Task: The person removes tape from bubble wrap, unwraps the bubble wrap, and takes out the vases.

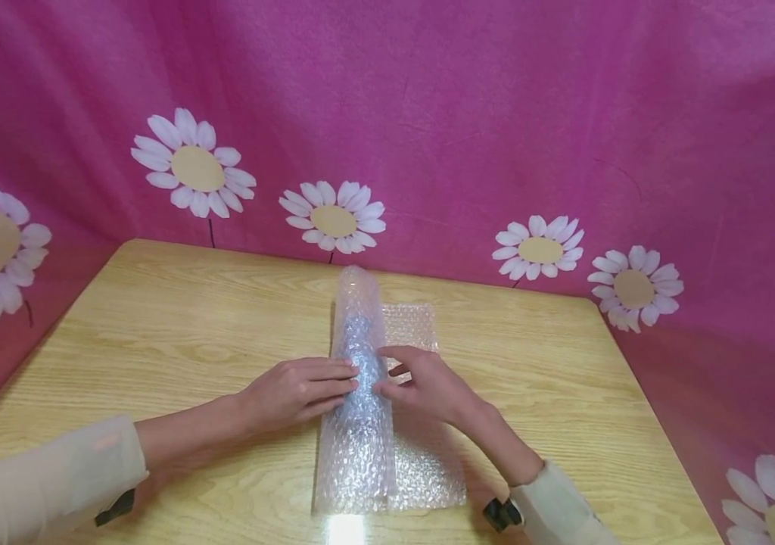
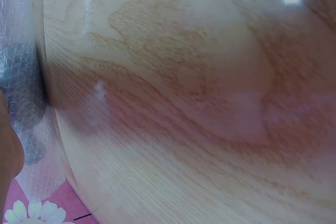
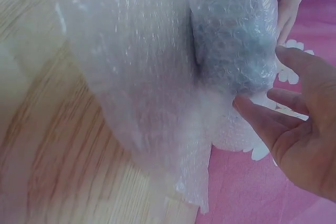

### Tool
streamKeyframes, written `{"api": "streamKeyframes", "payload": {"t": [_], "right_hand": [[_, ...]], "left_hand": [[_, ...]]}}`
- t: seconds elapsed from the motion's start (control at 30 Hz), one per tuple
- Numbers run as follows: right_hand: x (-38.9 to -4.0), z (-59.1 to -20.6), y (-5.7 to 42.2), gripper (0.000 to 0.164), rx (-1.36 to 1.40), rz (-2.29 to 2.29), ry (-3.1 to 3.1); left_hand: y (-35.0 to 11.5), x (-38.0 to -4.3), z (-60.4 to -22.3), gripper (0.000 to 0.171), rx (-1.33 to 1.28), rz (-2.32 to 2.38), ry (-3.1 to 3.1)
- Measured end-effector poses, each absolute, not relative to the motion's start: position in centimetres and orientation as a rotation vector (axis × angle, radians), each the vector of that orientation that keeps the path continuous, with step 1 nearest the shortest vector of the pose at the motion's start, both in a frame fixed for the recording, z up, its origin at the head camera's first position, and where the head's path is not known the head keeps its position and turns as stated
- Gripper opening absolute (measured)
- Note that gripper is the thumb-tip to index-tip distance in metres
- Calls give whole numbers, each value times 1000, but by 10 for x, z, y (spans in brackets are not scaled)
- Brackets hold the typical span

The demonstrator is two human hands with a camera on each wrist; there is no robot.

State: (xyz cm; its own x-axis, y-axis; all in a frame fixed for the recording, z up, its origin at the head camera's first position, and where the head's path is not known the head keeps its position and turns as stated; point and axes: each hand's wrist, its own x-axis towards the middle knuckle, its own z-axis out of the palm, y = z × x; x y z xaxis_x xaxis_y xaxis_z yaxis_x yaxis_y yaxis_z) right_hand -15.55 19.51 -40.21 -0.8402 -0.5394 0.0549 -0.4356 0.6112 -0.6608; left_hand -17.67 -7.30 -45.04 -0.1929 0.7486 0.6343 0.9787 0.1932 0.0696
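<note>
A roll of clear bubble wrap (image 1: 358, 465) lies lengthwise on the table, with a bluish-grey object (image 1: 358, 341) showing blurred through its layers. This object narrows toward the far end, like a bottle. From the roll's right side a flat flap of bubble wrap (image 1: 431, 469) spreads over the tabletop. My left hand (image 1: 295, 390) rests on the roll from the left, fingers extended across its top. On the other side, my right hand (image 1: 431, 382) touches the roll with fingertips and thumb spread apart. The right wrist view shows this right hand (image 3: 307, 124) beside the wrapped object (image 3: 236, 45).
The pale wood-grain table (image 1: 190, 318) extends to both sides of the roll. A pink cloth (image 1: 442, 113) with white daisies hangs behind and around the table. Light glares off the table's near edge.
</note>
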Motion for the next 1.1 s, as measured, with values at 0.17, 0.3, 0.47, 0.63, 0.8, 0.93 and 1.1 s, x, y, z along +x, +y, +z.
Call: {"api": "streamKeyframes", "payload": {"t": [0.17,0.3,0.47,0.63,0.8,0.93,1.1], "right_hand": [[-155,-405,193,56,-821,-1099,2626],[-154,-405,192,55,-845,-1144,2609],[-154,-407,192,51,-876,-1162,2617],[-153,-408,192,53,-852,-1147,2592],[-152,-408,193,58,-838,-1151,2516],[-153,-410,193,60,-833,-1185,2462],[-153,-413,192,60,-827,-1204,2451]], "left_hand": [[-75,-176,-450,33,-1613,-655,-1995],[-76,-175,-450,32,-1608,-647,-1982],[-78,-174,-449,29,-1598,-637,-2007],[-80,-175,-449,28,-1591,-633,-2021],[-82,-175,-449,28,-1583,-653,-2005],[-81,-174,-448,22,-1571,-672,-2020],[-78,-174,-445,20,-1558,-679,-2034]]}}
